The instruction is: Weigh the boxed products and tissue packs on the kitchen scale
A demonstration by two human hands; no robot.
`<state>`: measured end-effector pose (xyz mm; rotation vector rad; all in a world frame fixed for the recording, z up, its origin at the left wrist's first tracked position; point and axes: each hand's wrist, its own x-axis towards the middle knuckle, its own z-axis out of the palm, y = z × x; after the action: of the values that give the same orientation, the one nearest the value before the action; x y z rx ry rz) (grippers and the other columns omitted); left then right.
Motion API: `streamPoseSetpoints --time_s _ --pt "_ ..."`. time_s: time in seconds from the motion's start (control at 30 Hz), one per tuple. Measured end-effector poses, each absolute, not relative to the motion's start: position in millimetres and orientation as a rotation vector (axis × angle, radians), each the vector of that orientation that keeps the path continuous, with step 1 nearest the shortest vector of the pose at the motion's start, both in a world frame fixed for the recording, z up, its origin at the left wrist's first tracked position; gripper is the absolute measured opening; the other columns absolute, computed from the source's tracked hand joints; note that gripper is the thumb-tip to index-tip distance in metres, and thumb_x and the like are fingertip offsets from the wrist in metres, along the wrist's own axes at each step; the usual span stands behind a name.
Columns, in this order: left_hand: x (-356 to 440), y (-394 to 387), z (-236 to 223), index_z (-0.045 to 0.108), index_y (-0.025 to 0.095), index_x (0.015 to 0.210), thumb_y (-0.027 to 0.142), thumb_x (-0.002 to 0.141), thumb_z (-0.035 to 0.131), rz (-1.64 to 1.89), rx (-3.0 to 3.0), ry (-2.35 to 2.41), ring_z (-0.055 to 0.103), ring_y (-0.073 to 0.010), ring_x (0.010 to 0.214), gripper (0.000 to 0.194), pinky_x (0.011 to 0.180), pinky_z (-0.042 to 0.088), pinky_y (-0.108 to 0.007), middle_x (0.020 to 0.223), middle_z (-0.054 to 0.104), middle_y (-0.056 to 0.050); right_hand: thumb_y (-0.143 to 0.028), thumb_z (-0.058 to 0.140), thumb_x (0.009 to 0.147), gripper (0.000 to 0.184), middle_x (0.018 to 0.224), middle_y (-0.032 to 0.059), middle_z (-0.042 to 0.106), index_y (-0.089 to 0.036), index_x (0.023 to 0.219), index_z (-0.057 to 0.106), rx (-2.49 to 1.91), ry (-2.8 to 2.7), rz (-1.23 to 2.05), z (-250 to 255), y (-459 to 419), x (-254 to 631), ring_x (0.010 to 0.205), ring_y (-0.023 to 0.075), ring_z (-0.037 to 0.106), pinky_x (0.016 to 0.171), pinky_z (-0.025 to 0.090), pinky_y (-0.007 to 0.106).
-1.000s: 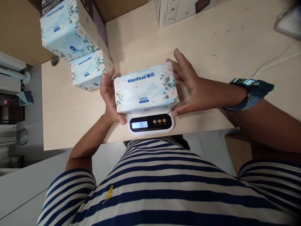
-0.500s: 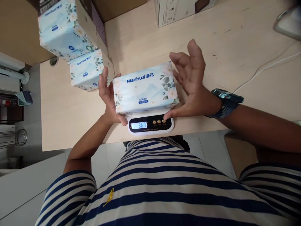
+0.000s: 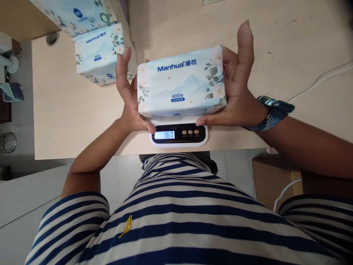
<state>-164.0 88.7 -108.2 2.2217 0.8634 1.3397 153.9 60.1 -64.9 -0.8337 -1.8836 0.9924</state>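
A pack of tissues point(image 3: 180, 82), white and pale blue with flowers and "Manhua" lettering, is over a white digital kitchen scale point(image 3: 179, 143). Its body covers most of the scale, so any gap between them is hidden. The lit display point(image 3: 164, 135) reads 3.67, with several round buttons to its right. My left hand point(image 3: 131, 95) is against the pack's left side, thumb low near the display. From the right, my right hand point(image 3: 238, 88) grips the other side. Some of its fingers are hidden behind the pack, and its thumb lies along the lower edge, above the buttons.
More tissue packs point(image 3: 97, 55) are stacked at the back left of the wooden table point(image 3: 74, 121). A white cable point(image 3: 317, 84) crosses the right side. A cardboard box point(image 3: 271, 180) is below the table's front edge at right.
My right hand has closed in against the pack's side. The pack looks larger and nearer to me, as if raised. The view has shifted, and the reading still shows 3.67.
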Motion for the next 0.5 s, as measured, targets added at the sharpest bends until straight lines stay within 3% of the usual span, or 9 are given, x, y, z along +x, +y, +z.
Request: streamPoseSetpoints --time_s 0.13,0.27,0.37,0.5 --pt "-162.3 79.9 -97.6 -0.022 0.057 0.167 0.122 0.050 0.042 1.352 2.284 0.858 -0.002 -0.0573 0.174 0.148 0.137 0.030 -0.071 0.184 -0.029 0.006 -0.091 0.095 0.037 0.182 0.171 0.0041 0.042 -0.051 0.172 -0.021 -0.773 -1.908 0.945 -67.9 55.1 156.1 0.162 0.0429 0.045 0.138 0.039 0.064" --pt "-163.3 80.1 -90.4 -0.023 0.052 0.169 0.121 0.045 0.049 1.382 2.380 0.746 0.005 -0.0535 0.175 0.159 0.136 0.037 -0.067 0.186 -0.029 0.001 -0.094 0.092 0.041 0.178 0.172 0.0057 0.039 -0.050 0.172 -0.020 -0.731 -1.947 0.842 -74.6 55.6 157.6 0.165 0.0436 0.040 0.139 0.034 0.066" --pt "-164.6 83.3 -89.8 -0.024 0.053 0.169 0.120 0.047 0.048 1.374 2.395 0.728 0.003 -0.0522 0.176 0.157 0.132 0.042 -0.068 0.187 -0.026 0.001 -0.094 0.091 0.042 0.175 0.169 0.0066 0.041 -0.052 0.172 -0.018 -0.692 -1.955 0.772 -80.6 60.3 158.4 0.162 0.0431 0.043 0.137 0.036 0.066" --pt "-166.4 90.8 -96.0 -0.024 0.052 0.169 0.121 0.048 0.042 1.347 2.403 0.787 0.000 -0.0533 0.176 0.154 0.132 0.040 -0.071 0.188 -0.019 -0.002 -0.090 0.093 0.046 0.167 0.166 0.0038 0.040 -0.059 0.168 -0.017 -0.597 -1.978 0.677 -84.9 66.4 157.5 0.158 0.0392 0.048 0.136 0.041 0.060"
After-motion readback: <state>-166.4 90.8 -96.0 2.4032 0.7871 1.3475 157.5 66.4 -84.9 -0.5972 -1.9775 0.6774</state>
